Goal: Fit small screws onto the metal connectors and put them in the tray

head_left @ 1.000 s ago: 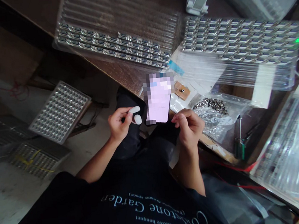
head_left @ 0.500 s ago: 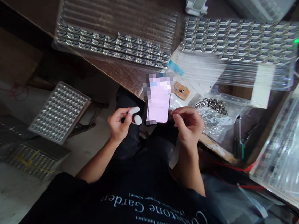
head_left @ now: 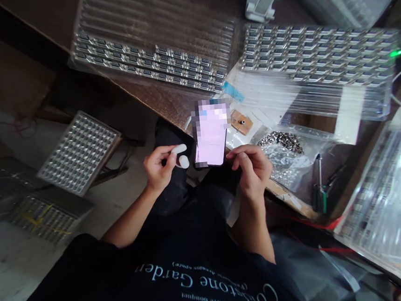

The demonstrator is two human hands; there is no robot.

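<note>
My left hand (head_left: 160, 167) is over my lap, left of a phone. Two rounded white pieces (head_left: 183, 162), looking like finger cots, stick out at its fingertips; whether worn or pinched is unclear. The thumb presses against the fingers there. The phone (head_left: 211, 142), its lit screen pink and partly pixelated, is at the table edge between my hands; its support is hidden. Just right of it, my right hand (head_left: 254, 168) has its fingers curled in and the thumb against them, with nothing visible in the grasp.
Clear trays (head_left: 161, 27) of metal-framed connectors (head_left: 318, 56) lie on the table. Nearer are an orange-brown block (head_left: 242, 121), a bag of small metal parts (head_left: 280, 142) and a screwdriver-like tool (head_left: 319, 184). Another filled tray (head_left: 79, 151) sits low left; plastic-wrapped trays (head_left: 389, 185) are at right.
My right hand's fingers have shifted slightly, the fingertips a little farther from the thumb tip. My left hand and the phone look the same; the whole view has shifted slightly.
</note>
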